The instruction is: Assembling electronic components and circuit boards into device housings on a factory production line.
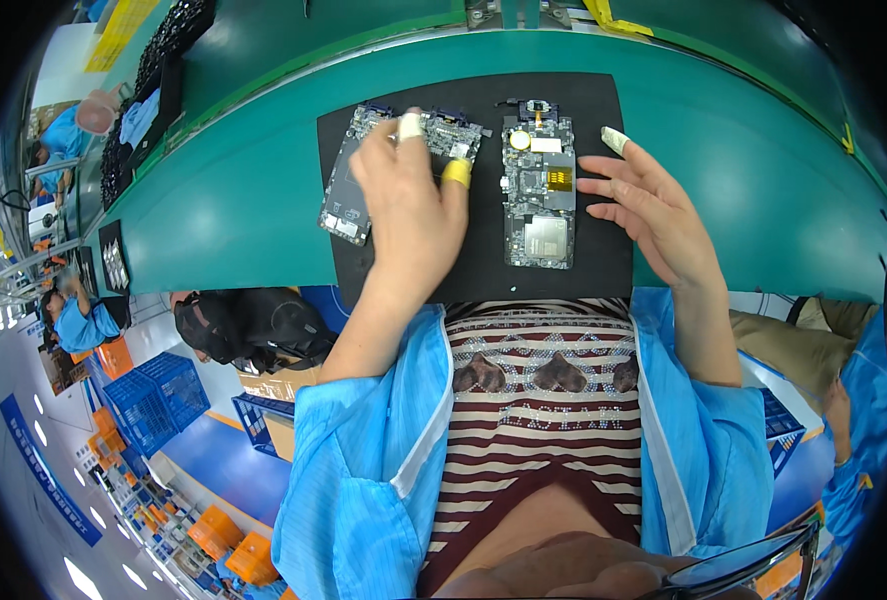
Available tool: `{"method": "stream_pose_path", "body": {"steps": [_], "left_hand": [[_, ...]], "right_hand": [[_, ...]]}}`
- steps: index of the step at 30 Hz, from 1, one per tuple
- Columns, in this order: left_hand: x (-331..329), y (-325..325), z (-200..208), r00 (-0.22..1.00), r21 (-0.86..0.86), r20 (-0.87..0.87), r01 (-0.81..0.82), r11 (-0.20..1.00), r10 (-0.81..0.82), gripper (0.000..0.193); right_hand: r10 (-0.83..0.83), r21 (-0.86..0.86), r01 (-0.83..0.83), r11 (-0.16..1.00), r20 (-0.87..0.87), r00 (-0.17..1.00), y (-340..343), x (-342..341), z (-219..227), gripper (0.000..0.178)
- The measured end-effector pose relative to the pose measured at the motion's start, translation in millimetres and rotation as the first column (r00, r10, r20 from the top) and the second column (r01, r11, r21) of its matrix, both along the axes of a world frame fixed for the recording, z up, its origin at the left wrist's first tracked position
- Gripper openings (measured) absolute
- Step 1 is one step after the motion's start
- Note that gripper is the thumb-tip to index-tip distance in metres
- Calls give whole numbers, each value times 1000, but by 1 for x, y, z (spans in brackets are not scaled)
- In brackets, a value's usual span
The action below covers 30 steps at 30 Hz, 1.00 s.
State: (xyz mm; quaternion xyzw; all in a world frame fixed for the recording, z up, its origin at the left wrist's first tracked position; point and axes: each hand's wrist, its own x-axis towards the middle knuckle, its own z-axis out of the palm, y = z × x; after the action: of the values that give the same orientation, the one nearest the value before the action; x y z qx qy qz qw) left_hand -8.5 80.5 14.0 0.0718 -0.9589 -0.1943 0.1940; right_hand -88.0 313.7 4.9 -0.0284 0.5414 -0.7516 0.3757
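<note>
My left hand (413,195) reaches over a dark circuit board assembly (346,190) that lies tilted on the left of a black mat (473,285). Its index finger wears a white finger cot and its thumb a yellow one; they rest at opposite edges of the board's upper part, and the hand hides its middle. A second circuit board (538,190), long and upright, lies to the right, with a gold patch and silver shields on it. Beside its right edge my right hand (653,205) is open, fingers spread, a white finger cot on one fingertip.
The mat lies on a green worktable (233,225) with a raised back edge. A black tray (113,257) sits at its left end. Below on the left are a black bag (253,325) and blue crates (158,395). Other people in blue work at the left and at the right edge.
</note>
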Motion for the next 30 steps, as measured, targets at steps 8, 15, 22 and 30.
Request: {"method": "stream_pose_path", "body": {"steps": [8,15,22,30], "left_hand": [[-4,34,20,924,429,222,193,882,-310,60],[2,9,8,980,448,138,69,891,-145,17],[12,6,4,915,918,206,-58,393,-347,24],[10,12,-1,890,986,146,-98,133,-432,25]], "right_hand": [[51,-87,-75,993,-255,966,-19,26,19,62],[276,152,-231,961,-541,795,-34,14,32,47],[110,154,-50,987,-414,904,-30,-20,4,33],[277,-105,-275,956,5,961,-24,-26,-8,35]]}}
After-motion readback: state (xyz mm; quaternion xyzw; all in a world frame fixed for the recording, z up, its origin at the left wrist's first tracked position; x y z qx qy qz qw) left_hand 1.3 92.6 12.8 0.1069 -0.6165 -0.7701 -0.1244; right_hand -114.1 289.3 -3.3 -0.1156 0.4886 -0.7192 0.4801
